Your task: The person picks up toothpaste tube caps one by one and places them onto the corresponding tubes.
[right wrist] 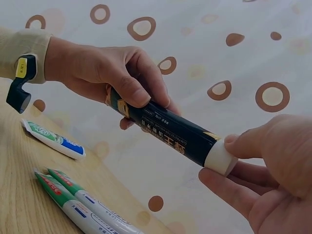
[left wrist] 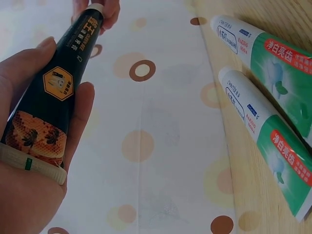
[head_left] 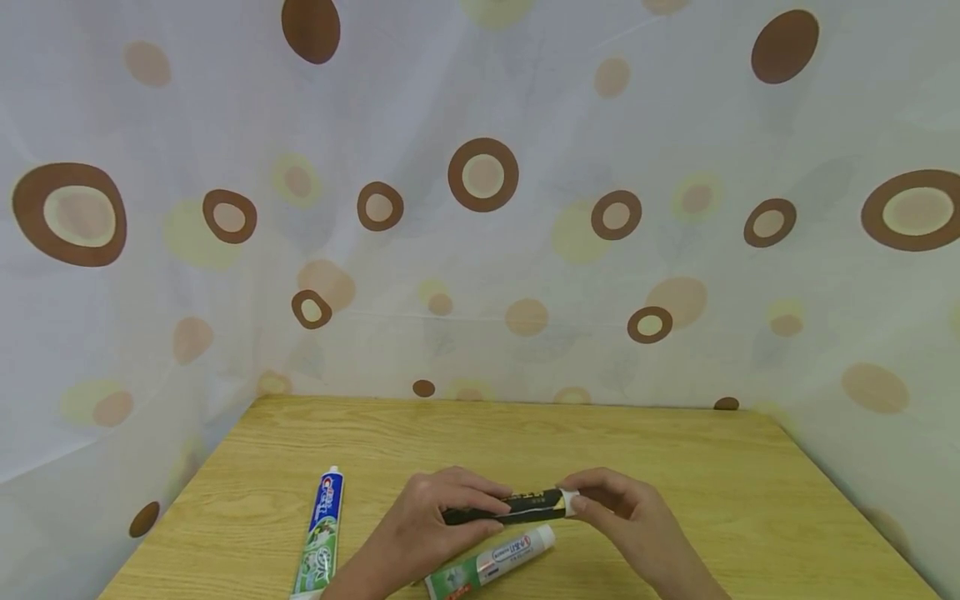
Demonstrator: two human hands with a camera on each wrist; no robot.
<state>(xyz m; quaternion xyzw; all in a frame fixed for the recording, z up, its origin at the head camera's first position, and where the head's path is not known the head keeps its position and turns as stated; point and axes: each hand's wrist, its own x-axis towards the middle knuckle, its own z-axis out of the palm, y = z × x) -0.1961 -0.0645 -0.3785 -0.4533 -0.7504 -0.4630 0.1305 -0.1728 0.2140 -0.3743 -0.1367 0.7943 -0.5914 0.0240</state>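
Note:
A black toothpaste tube (head_left: 534, 507) with gold lettering and a honeycomb picture is held above the table between both hands. My left hand (head_left: 435, 521) grips its body toward the flat crimped end, thumb on one side and fingers on the other. At the opposite end, my right hand (head_left: 637, 529) pinches the white cap (right wrist: 220, 157) between thumb and fingers. The cap sits on the tube's end. Close below lies a green and white toothpaste tube (head_left: 498, 562); the left wrist view shows a second matching tube (left wrist: 273, 63) alongside it.
A blue and green toothpaste tube (head_left: 322, 533) lies on the wooden table (head_left: 660, 450), left of my left hand. A white curtain with brown and yellow spots (head_left: 525, 250) hangs behind the table and along its sides.

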